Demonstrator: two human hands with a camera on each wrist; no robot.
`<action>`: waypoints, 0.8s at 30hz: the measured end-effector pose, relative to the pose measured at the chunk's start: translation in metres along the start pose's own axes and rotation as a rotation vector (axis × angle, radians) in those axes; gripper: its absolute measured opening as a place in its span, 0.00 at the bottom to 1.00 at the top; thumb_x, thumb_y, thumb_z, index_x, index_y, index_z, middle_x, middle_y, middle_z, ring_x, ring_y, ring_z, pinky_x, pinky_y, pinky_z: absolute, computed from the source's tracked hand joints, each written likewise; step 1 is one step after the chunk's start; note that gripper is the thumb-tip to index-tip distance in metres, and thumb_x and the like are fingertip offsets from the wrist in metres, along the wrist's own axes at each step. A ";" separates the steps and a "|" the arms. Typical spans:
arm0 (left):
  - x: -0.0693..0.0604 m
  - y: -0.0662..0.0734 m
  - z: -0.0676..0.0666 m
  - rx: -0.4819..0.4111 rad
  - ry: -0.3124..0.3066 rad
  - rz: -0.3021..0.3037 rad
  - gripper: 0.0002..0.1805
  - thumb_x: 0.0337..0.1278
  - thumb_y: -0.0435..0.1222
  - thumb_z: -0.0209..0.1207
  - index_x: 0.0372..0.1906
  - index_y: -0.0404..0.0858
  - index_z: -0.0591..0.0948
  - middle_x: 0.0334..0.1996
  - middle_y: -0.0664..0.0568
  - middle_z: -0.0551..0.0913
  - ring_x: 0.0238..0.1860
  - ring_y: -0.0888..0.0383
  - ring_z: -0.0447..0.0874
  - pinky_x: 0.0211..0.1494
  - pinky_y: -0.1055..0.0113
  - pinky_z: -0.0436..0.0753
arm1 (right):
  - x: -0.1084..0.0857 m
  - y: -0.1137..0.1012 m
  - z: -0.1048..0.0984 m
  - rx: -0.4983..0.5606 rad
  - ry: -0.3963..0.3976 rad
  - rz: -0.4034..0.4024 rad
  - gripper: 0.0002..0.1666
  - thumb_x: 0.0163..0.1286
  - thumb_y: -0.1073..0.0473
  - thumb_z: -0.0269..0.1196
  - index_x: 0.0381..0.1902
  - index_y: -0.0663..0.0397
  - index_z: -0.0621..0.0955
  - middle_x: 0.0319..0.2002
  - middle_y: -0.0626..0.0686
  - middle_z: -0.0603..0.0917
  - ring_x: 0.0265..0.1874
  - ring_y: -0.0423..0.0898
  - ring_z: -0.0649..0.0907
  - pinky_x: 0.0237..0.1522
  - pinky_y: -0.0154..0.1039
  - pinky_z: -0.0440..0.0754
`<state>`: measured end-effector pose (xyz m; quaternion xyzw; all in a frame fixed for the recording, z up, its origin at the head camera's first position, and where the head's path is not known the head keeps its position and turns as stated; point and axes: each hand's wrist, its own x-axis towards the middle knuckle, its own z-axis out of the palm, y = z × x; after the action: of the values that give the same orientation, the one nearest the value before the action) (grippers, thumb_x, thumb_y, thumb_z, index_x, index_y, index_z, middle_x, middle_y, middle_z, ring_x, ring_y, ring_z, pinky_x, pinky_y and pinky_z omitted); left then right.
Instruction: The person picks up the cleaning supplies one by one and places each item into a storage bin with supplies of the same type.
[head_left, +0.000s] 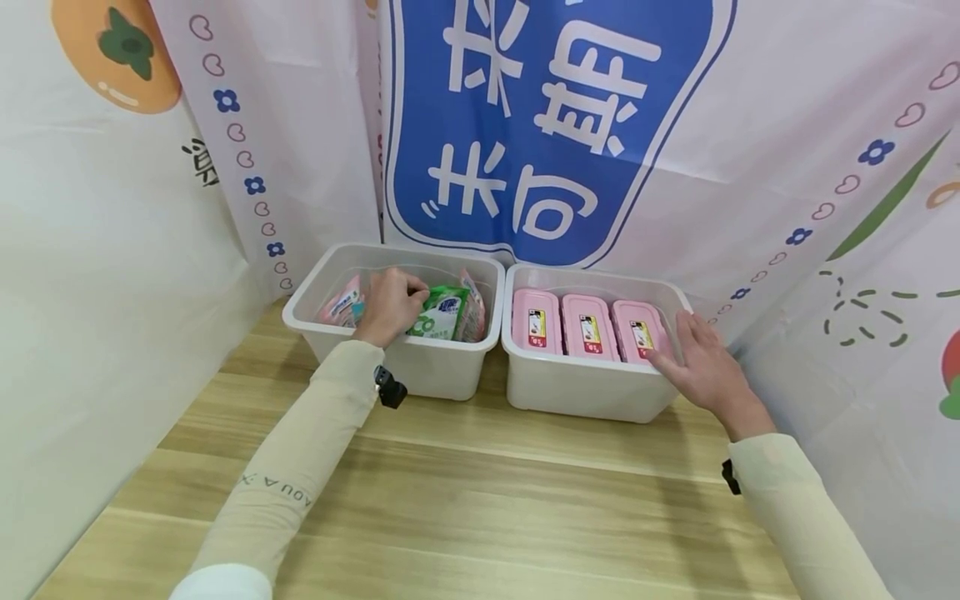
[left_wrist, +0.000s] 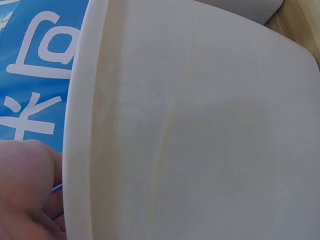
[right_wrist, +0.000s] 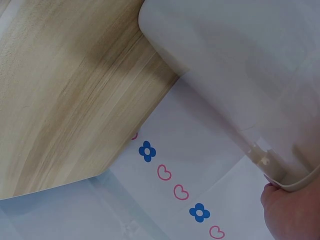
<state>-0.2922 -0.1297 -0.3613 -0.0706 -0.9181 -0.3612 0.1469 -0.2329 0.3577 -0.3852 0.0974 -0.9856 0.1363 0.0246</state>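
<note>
My left hand (head_left: 392, 305) reaches over the near rim of the left white bin (head_left: 405, 367). Its curled fingers and thumb pinch the edge of a green-and-white packet (head_left: 441, 315). Pink packets (head_left: 343, 302) stand at either side of it in the bin. In the left wrist view the bin's wall hides the fingertips and the packet. My right hand (head_left: 705, 367) rests at the right corner of the right white bin (head_left: 585, 392), fingers extended along the rim and thumb by the nearest of three pink lidded boxes (head_left: 590, 325).
Both bins stand side by side at the back of a wooden table (head_left: 480, 492). A printed white cloth with a blue panel (head_left: 540, 125) hangs right behind them. White cloth walls (head_left: 97, 292) close in the left and right sides.
</note>
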 end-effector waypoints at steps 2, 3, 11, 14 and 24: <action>0.000 0.000 0.001 0.004 0.002 -0.006 0.10 0.73 0.32 0.62 0.46 0.34 0.93 0.45 0.40 0.93 0.48 0.44 0.92 0.57 0.46 0.88 | 0.000 0.001 0.000 0.002 0.002 0.002 0.58 0.80 0.31 0.48 0.85 0.65 0.40 0.85 0.72 0.43 0.84 0.71 0.45 0.81 0.74 0.47; 0.000 0.000 0.001 0.006 0.003 -0.007 0.10 0.73 0.32 0.62 0.46 0.35 0.93 0.45 0.41 0.93 0.48 0.44 0.92 0.57 0.46 0.88 | 0.000 0.001 0.001 0.003 0.003 0.003 0.58 0.80 0.32 0.49 0.85 0.65 0.40 0.85 0.71 0.43 0.85 0.71 0.45 0.81 0.73 0.47; 0.001 -0.002 0.005 0.013 -0.005 -0.016 0.10 0.72 0.32 0.62 0.46 0.36 0.93 0.45 0.42 0.94 0.47 0.44 0.92 0.56 0.47 0.89 | 0.000 0.001 0.001 0.012 0.005 -0.007 0.57 0.81 0.35 0.51 0.85 0.67 0.40 0.85 0.72 0.43 0.85 0.71 0.45 0.82 0.73 0.46; 0.001 -0.004 0.007 0.013 -0.009 -0.011 0.10 0.72 0.32 0.63 0.45 0.36 0.93 0.44 0.42 0.94 0.47 0.44 0.92 0.57 0.46 0.88 | 0.000 0.000 0.001 0.010 0.004 -0.008 0.57 0.81 0.35 0.51 0.85 0.67 0.40 0.85 0.72 0.43 0.85 0.71 0.45 0.82 0.72 0.46; 0.001 -0.008 0.007 0.045 -0.042 -0.006 0.10 0.72 0.32 0.63 0.44 0.36 0.93 0.43 0.42 0.94 0.49 0.43 0.91 0.61 0.45 0.86 | 0.000 -0.001 0.000 0.002 0.008 -0.003 0.57 0.81 0.34 0.49 0.84 0.68 0.41 0.84 0.73 0.43 0.84 0.72 0.46 0.81 0.74 0.48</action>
<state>-0.2966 -0.1308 -0.3703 -0.0719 -0.9292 -0.3392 0.1280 -0.2324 0.3570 -0.3846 0.0985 -0.9852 0.1376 0.0288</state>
